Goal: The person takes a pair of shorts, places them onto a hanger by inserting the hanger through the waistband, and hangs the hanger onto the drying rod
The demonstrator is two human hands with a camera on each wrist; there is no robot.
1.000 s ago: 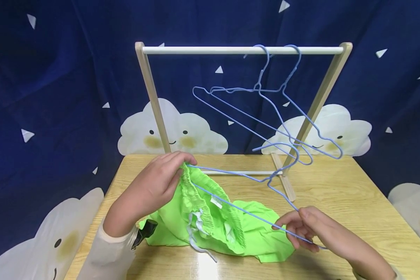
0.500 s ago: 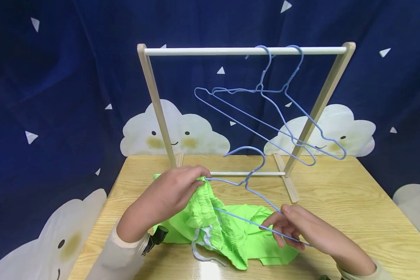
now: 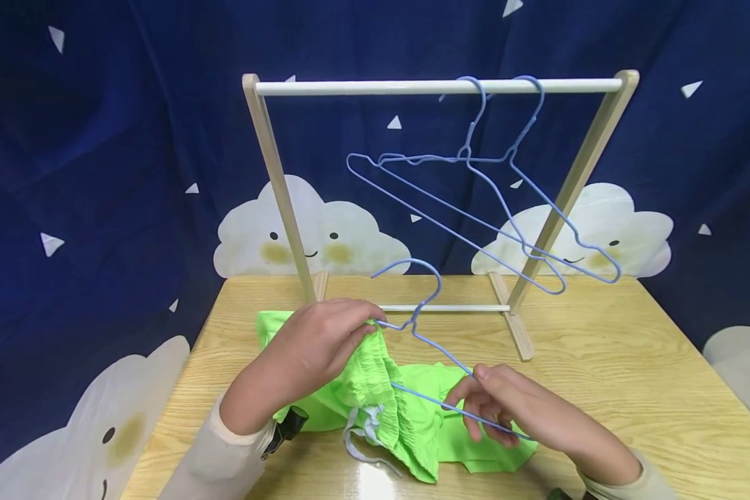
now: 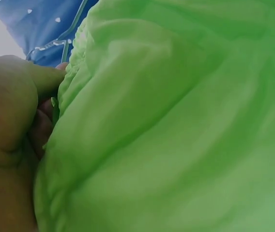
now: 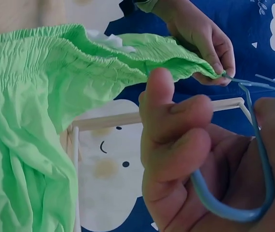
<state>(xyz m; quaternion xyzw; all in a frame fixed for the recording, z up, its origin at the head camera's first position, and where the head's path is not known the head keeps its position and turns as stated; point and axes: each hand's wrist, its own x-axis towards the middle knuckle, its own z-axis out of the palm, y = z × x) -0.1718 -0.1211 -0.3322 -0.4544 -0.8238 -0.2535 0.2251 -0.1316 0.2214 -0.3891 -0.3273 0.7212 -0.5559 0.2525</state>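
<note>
Green garment (image 3: pixel 415 420), pinched at its waistband (image 3: pixel 366 378) by the left hand (image 3: pixel 325 339), spreads beneath the right hand (image 3: pixel 515 406) gripping a hanger (image 3: pixel 414 320).

In your left wrist view, green cloth (image 4: pixel 166 121) fills most of the frame, with soft folds running diagonally across it. Your left grip (image 4: pixel 9 121) comes in from the left side, pinching the ruffled, gathered edge of that cloth; your thumb (image 4: pixel 48 79) lies against the edge, and your fingers (image 4: pixel 41 126) sit in shadow below it. Just past the upper part of the edge you can see a portion of a thin wire hanger (image 4: pixel 55 43), bent near your thumb and running up to the top border. Behind it is a blue backdrop (image 4: pixel 43 21) with small white marks (image 4: pixel 57 20).
</note>
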